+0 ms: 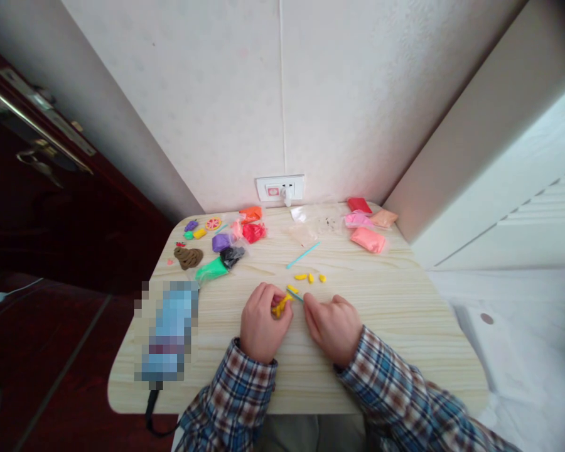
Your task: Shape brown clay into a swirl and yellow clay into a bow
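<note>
My left hand is closed around a small cluster of yellow modelling clay, its fingertips partly hiding the lumps. Pinched in my right hand is a thin teal modelling tool; its tip touches or lies right by the top of the yellow clay. Just beyond the hands, three small yellow clay pieces lie in a loose row on the table. Farther back rests a light-blue clay tool, touched by neither hand.
The pale wooden table stands against a wall with a socket. Clay packets lie at back left, such as a green one, and back right. Coiled brown clay and small fruit shapes sit left, above a pixelated device with a cable.
</note>
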The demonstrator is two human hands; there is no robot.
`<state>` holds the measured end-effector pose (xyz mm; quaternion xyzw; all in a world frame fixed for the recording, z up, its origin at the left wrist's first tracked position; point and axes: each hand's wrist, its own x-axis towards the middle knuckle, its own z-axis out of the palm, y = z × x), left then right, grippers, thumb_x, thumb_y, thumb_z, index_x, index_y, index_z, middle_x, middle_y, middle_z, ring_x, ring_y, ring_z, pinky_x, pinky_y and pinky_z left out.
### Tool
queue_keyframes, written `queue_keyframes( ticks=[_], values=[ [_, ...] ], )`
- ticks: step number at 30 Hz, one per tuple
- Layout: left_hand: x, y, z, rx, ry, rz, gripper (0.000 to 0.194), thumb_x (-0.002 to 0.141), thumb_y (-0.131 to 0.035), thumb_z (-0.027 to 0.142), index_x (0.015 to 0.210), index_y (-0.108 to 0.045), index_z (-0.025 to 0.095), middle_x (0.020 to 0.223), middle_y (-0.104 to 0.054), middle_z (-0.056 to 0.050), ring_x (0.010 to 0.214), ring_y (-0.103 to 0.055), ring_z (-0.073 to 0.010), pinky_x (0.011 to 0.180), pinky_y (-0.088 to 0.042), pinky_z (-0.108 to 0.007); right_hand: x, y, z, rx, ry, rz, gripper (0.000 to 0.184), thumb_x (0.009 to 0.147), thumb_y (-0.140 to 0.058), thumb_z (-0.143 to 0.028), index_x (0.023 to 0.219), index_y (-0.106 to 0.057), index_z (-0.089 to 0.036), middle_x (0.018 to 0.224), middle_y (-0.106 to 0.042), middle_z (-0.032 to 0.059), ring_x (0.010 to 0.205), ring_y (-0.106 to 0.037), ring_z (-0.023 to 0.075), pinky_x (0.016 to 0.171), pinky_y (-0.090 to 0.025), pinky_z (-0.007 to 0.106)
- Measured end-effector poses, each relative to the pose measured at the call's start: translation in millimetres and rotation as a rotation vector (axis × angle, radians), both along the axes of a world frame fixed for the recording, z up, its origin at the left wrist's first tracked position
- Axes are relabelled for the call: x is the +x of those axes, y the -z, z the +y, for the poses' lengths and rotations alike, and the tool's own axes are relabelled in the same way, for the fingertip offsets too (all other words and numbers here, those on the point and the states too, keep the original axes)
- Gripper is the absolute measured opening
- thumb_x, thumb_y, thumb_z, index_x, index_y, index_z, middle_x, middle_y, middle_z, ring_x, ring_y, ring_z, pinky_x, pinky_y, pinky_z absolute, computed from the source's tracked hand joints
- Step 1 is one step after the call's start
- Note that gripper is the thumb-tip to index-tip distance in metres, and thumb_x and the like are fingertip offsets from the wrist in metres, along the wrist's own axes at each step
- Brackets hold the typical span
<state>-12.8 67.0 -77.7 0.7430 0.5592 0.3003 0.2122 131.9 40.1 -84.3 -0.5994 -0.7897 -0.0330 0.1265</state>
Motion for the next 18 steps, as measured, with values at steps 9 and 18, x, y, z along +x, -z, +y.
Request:
queue_keyframes(
  ticks=[9, 18],
  values=[
    [1.3, 1.0, 1.8, 0.015, 0.081, 0.024, 0.034, 0.077, -0.059, 0.016, 0.110, -0.054, 0.017, 0.099, -0.053, -0.007, 0.094, -0.052, -0.0207, 0.086, -0.048, -0.037, 12.8, 8.0, -4.3, 0.100, -0.004, 0.149, 0.030, 0.092, -0.035, -0.020, 0.067, -0.053, -0.021, 0.043, -0.058, -0.0024, 0.037, -0.046, 0.0129, 0.059, -0.027, 0.028],
    [3.9, 1.2, 7.3, 0.054, 0.198, 0.060, 0.024, 0.083, -0.055, 0.011, 0.104, -0.064, 0.021, 0.101, -0.054, -0.006, 0.097, -0.049, -0.0203, 0.089, -0.046, -0.037, 16.1, 6.2, -4.5, 0.116, -0.017, 0.215, 0.033, 0.093, -0.034, -0.022, 0.065, -0.052, -0.021, 0.041, -0.055, -0.0029, 0.038, -0.047, 0.0132, 0.058, -0.029, 0.026]
  ],
)
